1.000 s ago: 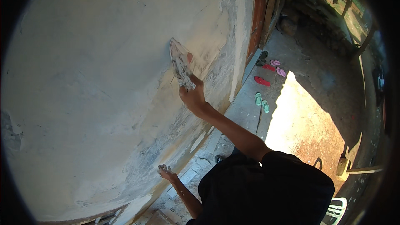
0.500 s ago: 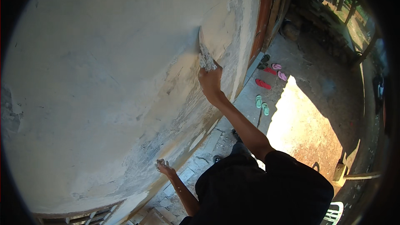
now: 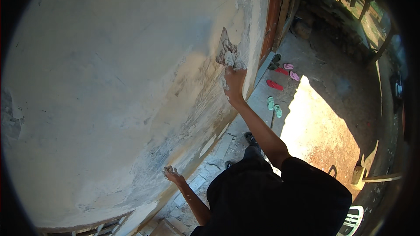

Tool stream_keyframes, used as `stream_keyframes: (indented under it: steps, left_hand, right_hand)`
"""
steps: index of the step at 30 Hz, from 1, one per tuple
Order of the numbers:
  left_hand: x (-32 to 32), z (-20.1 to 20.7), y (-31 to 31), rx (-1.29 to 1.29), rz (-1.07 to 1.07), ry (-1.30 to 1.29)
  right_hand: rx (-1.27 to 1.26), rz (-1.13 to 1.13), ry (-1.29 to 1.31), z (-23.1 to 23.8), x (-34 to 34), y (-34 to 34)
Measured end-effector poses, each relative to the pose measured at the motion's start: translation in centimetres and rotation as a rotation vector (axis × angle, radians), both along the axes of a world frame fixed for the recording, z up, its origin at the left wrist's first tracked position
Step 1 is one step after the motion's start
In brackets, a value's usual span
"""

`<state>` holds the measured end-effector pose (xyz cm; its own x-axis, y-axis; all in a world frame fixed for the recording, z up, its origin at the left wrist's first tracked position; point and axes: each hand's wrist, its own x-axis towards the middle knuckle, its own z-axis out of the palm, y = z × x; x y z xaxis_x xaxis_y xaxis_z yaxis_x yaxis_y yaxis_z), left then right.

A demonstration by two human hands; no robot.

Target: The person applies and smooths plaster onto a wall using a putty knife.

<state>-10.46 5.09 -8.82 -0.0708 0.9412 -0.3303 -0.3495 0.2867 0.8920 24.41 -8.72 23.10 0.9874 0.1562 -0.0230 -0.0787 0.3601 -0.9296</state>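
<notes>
My right hand [image 3: 235, 82] is closed round a putty knife [image 3: 225, 46] caked with pale filler, its blade at the wall near the door side. Grey-white smears cover the fingers and wrist. The wall [image 3: 109, 70] is cream with whitish patches, and a rough, scraped band [image 3: 192, 89] runs down its lower right part. Lower down, my left hand [image 3: 173, 175] is held close to the wall with its fingers curled. Filler coats those fingers too; what they hold, if anything, is too small to make out.
A reddish-brown door frame [image 3: 272, 17] stands right of the wall. Pink, red and green sandals [image 3: 274, 106] lie on the concrete floor beyond. Below left is a slatted opening [image 3: 98, 227]. A white chair [image 3: 353, 220] and a wooden piece [image 3: 359, 178] stand at lower right.
My right hand has moved rightward with the putty knife, toward the wall's edge, and the blade has turned so its broad face shows. My left hand has barely shifted.
</notes>
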Motion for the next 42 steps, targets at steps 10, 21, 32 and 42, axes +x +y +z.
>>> stream_keyframes:
  steps: [10,21,32,42]
  left_hand:
    - [-0.3,-0.6,-0.1,0.046,-0.012,0.05]
    - [-0.4,-0.8,-0.3,0.048,0.001,0.019]
    - [0.3,1.0,-0.5,-0.013,0.035,0.05]
    - [0.4,0.4,0.7,0.037,0.007,0.003]
  right_hand:
    - [-0.118,0.11,-0.438,3.0,-8.6,6.2]
    - [0.157,-0.032,-0.091,3.8,-2.3,0.0]
    - [-0.271,0.239,-0.641,-3.0,-9.9,1.5]
    - [-0.304,0.135,-0.44,-0.9,-5.4,4.8]
